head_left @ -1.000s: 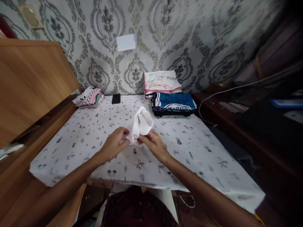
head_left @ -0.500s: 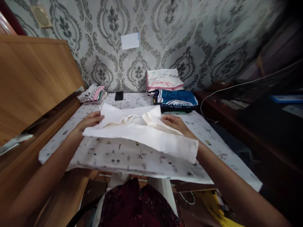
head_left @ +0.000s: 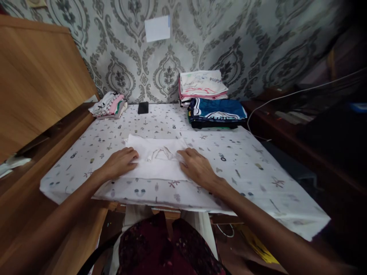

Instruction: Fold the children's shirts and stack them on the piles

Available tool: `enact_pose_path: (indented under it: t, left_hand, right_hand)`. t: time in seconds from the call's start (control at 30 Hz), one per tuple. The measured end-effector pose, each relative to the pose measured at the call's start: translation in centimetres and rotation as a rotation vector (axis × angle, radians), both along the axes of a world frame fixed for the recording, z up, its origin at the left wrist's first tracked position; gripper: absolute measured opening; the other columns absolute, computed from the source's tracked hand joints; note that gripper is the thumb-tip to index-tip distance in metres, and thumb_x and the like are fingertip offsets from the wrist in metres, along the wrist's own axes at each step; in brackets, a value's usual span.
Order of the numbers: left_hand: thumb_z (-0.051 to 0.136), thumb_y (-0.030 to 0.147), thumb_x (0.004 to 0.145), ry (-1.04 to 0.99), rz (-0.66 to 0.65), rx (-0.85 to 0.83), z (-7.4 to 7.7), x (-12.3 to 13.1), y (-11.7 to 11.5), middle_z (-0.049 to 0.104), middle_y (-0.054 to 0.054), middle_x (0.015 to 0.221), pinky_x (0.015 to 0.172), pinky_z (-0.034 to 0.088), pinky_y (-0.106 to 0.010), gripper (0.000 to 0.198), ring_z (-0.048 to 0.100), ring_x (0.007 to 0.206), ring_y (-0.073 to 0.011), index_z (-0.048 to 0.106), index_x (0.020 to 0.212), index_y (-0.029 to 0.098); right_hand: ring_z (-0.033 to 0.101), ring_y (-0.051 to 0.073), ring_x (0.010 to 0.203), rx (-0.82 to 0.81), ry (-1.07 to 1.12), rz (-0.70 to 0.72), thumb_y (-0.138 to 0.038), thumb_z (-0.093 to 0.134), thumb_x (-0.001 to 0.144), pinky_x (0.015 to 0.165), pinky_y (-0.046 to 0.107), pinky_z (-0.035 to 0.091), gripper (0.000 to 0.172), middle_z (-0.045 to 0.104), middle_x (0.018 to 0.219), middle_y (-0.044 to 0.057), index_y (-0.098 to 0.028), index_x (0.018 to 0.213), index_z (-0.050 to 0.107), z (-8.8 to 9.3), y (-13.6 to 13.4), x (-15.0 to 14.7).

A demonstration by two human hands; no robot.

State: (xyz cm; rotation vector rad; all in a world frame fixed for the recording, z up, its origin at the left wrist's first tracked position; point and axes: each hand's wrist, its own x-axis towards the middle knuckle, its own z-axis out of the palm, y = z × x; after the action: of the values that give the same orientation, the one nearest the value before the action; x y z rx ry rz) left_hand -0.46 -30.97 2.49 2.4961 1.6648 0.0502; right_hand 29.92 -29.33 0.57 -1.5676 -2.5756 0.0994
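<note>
A white garment point(head_left: 155, 170) lies folded into a flat strip on the printed cloth in front of me. Its bunched, rumpled opening shows near the middle. My left hand point(head_left: 122, 162) grips the left side, with fingers curled over the fabric and the thumb nearer to me. At the other side, my right hand point(head_left: 197, 166) holds the right end in a similar way, and the fabric under its fingers is partly hidden. Both hands rest low, at the table's surface.
The table point(head_left: 252, 168) has a white printed cover. Folded clothes point(head_left: 107, 105) lie at the back left, beside a dark flat object point(head_left: 143, 107). At the back right are a blue garment stack point(head_left: 219, 110) and a white-topped stack point(head_left: 202, 83). A wooden panel point(head_left: 43, 80) stands left.
The white garment has come down from the air onto the table and now lies flatter and narrower. Both hands moved down and closer together with it. My view has tilted slightly downward.
</note>
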Motion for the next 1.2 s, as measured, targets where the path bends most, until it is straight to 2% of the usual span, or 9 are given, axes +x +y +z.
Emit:
enact_pose_path:
  t: [0.17,0.3,0.43,0.53,0.7,0.77,0.9,1.03,1.2]
  left_hand:
    - [0.042,0.026,0.091,0.059,-0.015,-0.050,1.1,-0.6,1.5,0.070,-0.004,0.098,0.072,0.041,-0.030,0.023,0.064,0.091,-0.0231,0.064,0.092,0.023]
    - [0.045,0.031,0.091,0.025,-0.068,-0.038,3.3,-1.9,4.1,0.070,-0.004,0.091,0.073,0.042,-0.029,0.024,0.064,0.086,-0.0216,0.066,0.088,0.022]
    - [0.049,0.030,0.088,0.103,0.032,0.146,6.1,-1.7,8.1,0.071,-0.005,0.094,0.076,0.043,-0.030,0.024,0.065,0.091,-0.0241,0.071,0.094,0.023]
    - [0.050,0.026,0.088,0.166,0.183,0.283,6.7,0.1,11.7,0.073,-0.008,0.099,0.083,0.046,-0.035,0.027,0.066,0.101,-0.0296,0.072,0.103,0.024]
    - [0.047,0.018,0.090,-0.049,0.405,0.323,3.4,2.9,16.0,0.072,-0.016,0.106,0.092,0.047,-0.043,0.042,0.065,0.106,-0.0339,0.059,0.131,0.016]
    - [0.047,0.015,0.089,-0.168,0.347,0.292,1.5,3.2,16.1,0.069,-0.015,0.111,0.095,0.047,-0.043,0.046,0.064,0.107,-0.0314,0.054,0.134,0.015]
    - [0.041,0.017,0.090,-0.220,0.090,0.382,-1.0,2.8,13.8,0.062,-0.012,0.115,0.102,0.044,-0.041,0.032,0.056,0.116,-0.0277,0.060,0.115,0.019]
    - [0.036,0.023,0.095,-0.180,0.015,0.323,-1.4,2.2,11.8,0.063,-0.009,0.103,0.095,0.047,-0.039,0.028,0.058,0.104,-0.0256,0.063,0.103,0.021]
    - [0.047,0.028,0.090,-0.212,0.347,0.230,-0.8,0.4,15.1,0.066,-0.012,0.111,0.094,0.046,-0.038,0.024,0.058,0.113,-0.0289,0.063,0.106,0.020]
  right_hand:
    - [0.064,0.025,0.104,-0.095,-0.042,-0.042,-0.013,0.047,0.094,0.076,0.031,0.047,0.036,0.069,0.116,0.013,-0.018,0.128,0.060,1.3,2.0,-0.1]
    - [0.066,0.023,0.097,-0.138,0.046,-0.039,-0.009,0.049,0.089,0.076,0.029,0.044,0.034,0.073,0.114,0.010,-0.018,0.115,0.068,1.4,3.5,1.0]
    - [0.066,0.019,0.083,-0.130,0.323,-0.102,-0.012,0.052,0.083,0.073,0.027,0.044,0.025,0.075,0.089,0.005,-0.018,0.096,0.073,0.2,5.4,2.8]
    - [0.063,0.017,0.069,-0.117,0.619,-0.259,-0.020,0.054,0.079,0.063,0.025,0.045,0.022,0.070,0.072,0.001,-0.019,0.089,0.073,-0.9,7.1,4.8]
    - [0.062,0.018,0.065,-0.043,0.641,-0.512,-0.023,0.055,0.075,0.064,0.028,0.047,0.028,0.068,0.068,0.000,-0.018,0.096,0.073,-2.1,7.9,8.3]
    - [0.064,0.020,0.070,0.029,0.579,-0.507,-0.021,0.054,0.077,0.070,0.031,0.048,0.032,0.070,0.076,0.003,-0.018,0.103,0.072,-2.1,7.3,8.8]
    - [0.066,0.023,0.087,0.207,0.556,-0.289,-0.023,0.048,0.088,0.077,0.036,0.052,0.032,0.069,0.107,0.011,-0.019,0.112,0.069,-1.3,6.4,7.7]
    - [0.058,0.029,0.115,0.275,0.402,-0.036,-0.027,0.047,0.094,0.099,0.043,0.047,0.035,0.064,0.122,0.014,-0.018,0.122,0.066,0.1,6.6,4.4]
    - [0.057,0.033,0.118,0.072,0.014,-0.029,-0.020,0.055,0.090,0.101,0.045,0.043,0.033,0.067,0.123,0.017,-0.013,0.119,0.068,0.8,7.4,1.4]
